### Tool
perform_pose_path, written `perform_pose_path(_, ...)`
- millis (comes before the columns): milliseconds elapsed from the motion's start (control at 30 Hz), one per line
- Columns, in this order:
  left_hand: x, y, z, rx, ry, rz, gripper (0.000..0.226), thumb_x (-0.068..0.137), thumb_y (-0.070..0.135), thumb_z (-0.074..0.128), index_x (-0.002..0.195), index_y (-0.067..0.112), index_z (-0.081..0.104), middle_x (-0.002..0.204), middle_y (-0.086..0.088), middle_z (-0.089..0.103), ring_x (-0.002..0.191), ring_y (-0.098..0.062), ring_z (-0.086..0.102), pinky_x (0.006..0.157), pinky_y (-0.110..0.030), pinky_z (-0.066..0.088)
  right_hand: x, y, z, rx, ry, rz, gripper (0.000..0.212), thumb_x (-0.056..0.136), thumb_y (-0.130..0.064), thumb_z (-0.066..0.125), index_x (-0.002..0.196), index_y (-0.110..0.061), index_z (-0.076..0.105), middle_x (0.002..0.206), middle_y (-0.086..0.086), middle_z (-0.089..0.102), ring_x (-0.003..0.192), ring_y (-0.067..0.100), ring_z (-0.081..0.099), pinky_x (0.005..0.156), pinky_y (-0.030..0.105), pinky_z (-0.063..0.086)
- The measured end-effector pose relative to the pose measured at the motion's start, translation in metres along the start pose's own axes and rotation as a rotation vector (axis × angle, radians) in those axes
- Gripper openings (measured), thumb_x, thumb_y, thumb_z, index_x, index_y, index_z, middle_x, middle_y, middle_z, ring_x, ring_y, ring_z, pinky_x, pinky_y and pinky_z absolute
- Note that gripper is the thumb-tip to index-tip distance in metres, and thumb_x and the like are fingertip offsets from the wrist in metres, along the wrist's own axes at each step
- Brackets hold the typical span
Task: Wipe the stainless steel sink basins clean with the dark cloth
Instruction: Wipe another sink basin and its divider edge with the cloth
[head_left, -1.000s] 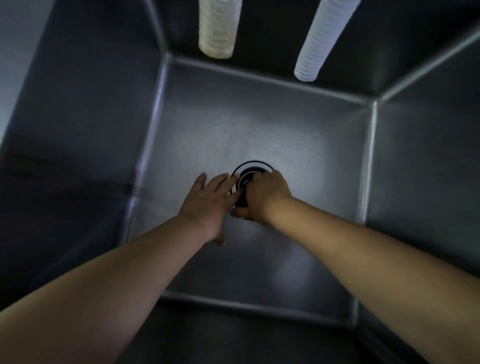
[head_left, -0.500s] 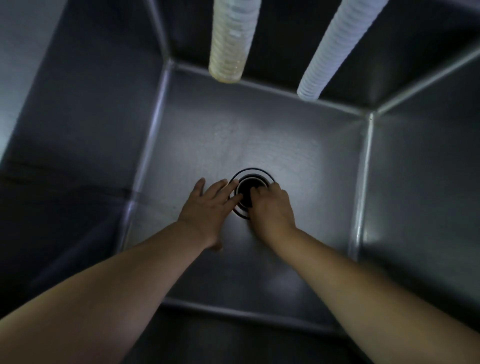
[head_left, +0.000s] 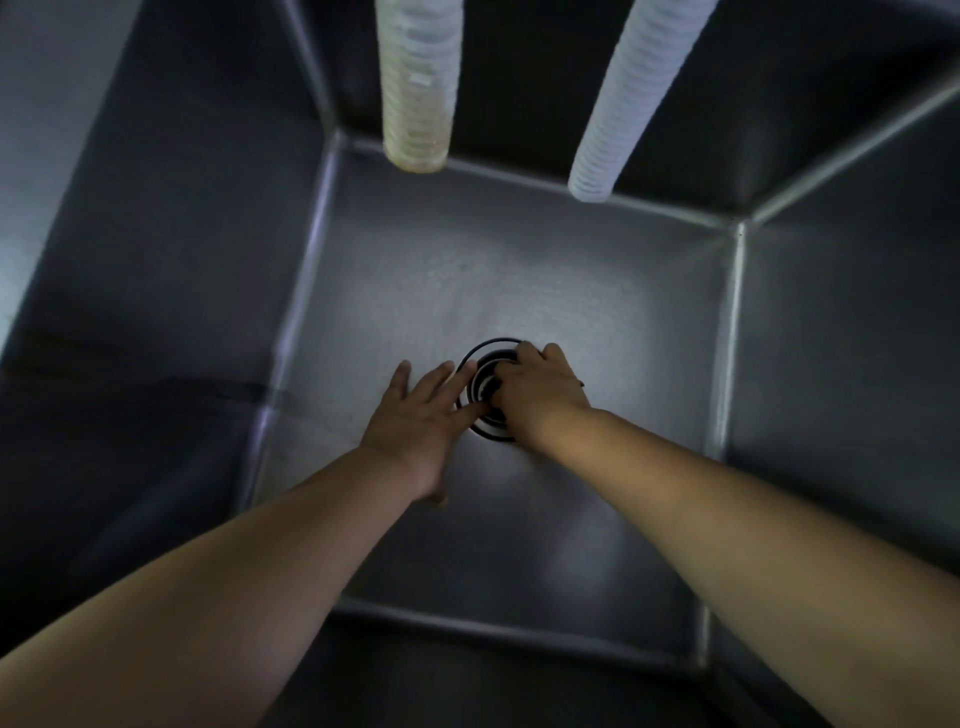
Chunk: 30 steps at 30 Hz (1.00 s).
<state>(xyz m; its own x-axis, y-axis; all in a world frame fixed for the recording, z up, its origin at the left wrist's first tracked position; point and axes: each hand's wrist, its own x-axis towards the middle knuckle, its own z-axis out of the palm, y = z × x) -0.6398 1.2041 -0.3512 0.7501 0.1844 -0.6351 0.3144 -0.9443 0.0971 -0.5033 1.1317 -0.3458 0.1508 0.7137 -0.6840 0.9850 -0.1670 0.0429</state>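
I look down into a deep stainless steel sink basin (head_left: 519, 270). My right hand (head_left: 540, 392) sits over the round black-ringed drain (head_left: 485, 358) in the basin floor. Its fingers curl down onto a dark cloth (head_left: 493, 387). The hand hides most of the cloth, and only small dark bits show at the fingertips and at the hand's right edge. My left hand (head_left: 421, 415) lies flat on the basin floor just left of the drain, its fingers straight and its fingertips touching the drain ring.
Two ribbed hoses hang over the far wall: a yellowish one (head_left: 418, 83) and a white one (head_left: 631, 98). Steep steel walls close the basin in on the left (head_left: 171, 260) and right (head_left: 841, 332).
My right hand has shifted over the drain, from its near side toward its right side, with the wrist turning. My left hand has stayed beside the drain.
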Motion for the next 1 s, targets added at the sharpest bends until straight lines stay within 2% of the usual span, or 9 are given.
perform_pose_path(100, 0.000, 0.001, 0.000, 0.008, -0.001, 0.000, 0.123, 0.060, 0.052, 0.080, 0.148, 0.037, -0.005, 0.154, -0.001, -0.029, 0.143, -0.022, -0.021, 0.112, -0.050, -0.016, -0.005, 0.001, 0.004, -0.119, 0.107, -0.057, 0.027, 0.091, -0.033, 0.055, 0.117, -0.029, 0.062, 0.127, -0.008, 0.050, 0.125, 0.023, 0.029, 0.098, 0.033, 0.024)
perform_pose_path(267, 0.002, 0.001, -0.002, 0.033, -0.024, -0.003, 0.123, 0.061, 0.052, 0.080, 0.148, 0.038, -0.005, 0.153, -0.002, -0.030, 0.142, -0.023, -0.022, 0.111, -0.052, -0.016, -0.018, 0.004, 0.024, -0.294, 0.277, -0.114, 0.036, 0.096, -0.026, 0.042, 0.131, -0.024, 0.050, 0.133, -0.006, 0.046, 0.125, 0.021, 0.038, 0.097, 0.034, 0.035)
perform_pose_path(467, 0.002, 0.001, -0.002, 0.032, -0.032, -0.009, 0.123, 0.060, 0.051, 0.080, 0.148, 0.037, -0.004, 0.153, -0.002, -0.029, 0.142, -0.023, -0.022, 0.112, -0.053, -0.015, -0.004, -0.009, 0.023, -0.385, 0.156, -0.039, 0.043, 0.094, -0.033, 0.047, 0.134, -0.019, 0.046, 0.137, 0.003, 0.042, 0.128, 0.026, 0.028, 0.099, 0.038, 0.030)
perform_pose_path(633, 0.000, -0.002, 0.001, 0.045, -0.013, -0.004, 0.124, 0.062, 0.055, 0.076, 0.148, 0.033, -0.009, 0.152, -0.001, -0.032, 0.142, -0.021, -0.023, 0.113, -0.050, -0.016, -0.004, -0.019, 0.020, -0.186, 0.114, 0.036, 0.034, 0.097, -0.028, 0.040, 0.126, -0.016, 0.053, 0.125, 0.005, 0.052, 0.121, 0.028, 0.035, 0.092, 0.037, 0.035)
perform_pose_path(800, 0.000, -0.005, 0.001, 0.032, -0.007, 0.017, 0.125, 0.061, 0.057, 0.076, 0.148, 0.031, -0.010, 0.153, 0.000, -0.031, 0.142, -0.020, -0.023, 0.114, -0.051, -0.014, 0.001, -0.024, 0.019, 0.044, 0.101, 0.092, 0.029, 0.096, -0.025, 0.041, 0.117, -0.014, 0.057, 0.121, 0.007, 0.055, 0.117, 0.028, 0.040, 0.078, 0.031, 0.036)
perform_pose_path(933, 0.000, -0.005, 0.002, 0.027, -0.001, 0.021, 0.126, 0.059, 0.057, 0.076, 0.148, 0.032, -0.011, 0.152, 0.000, -0.031, 0.142, -0.020, -0.023, 0.114, -0.052, -0.011, 0.002, -0.025, 0.013, 0.229, 0.056, 0.191, 0.028, 0.094, -0.026, 0.047, 0.116, -0.012, 0.058, 0.120, 0.007, 0.057, 0.118, 0.025, 0.041, 0.077, 0.031, 0.040)
perform_pose_path(1000, 0.000, -0.006, 0.002, 0.029, -0.004, 0.023, 0.127, 0.060, 0.057, 0.076, 0.148, 0.031, -0.012, 0.152, 0.000, -0.032, 0.142, -0.020, -0.023, 0.114, -0.052, -0.011, 0.002, -0.024, 0.005, 0.345, 0.011, 0.244, 0.026, 0.094, -0.026, 0.047, 0.113, -0.012, 0.058, 0.117, 0.007, 0.059, 0.114, 0.023, 0.048, 0.078, 0.031, 0.043)
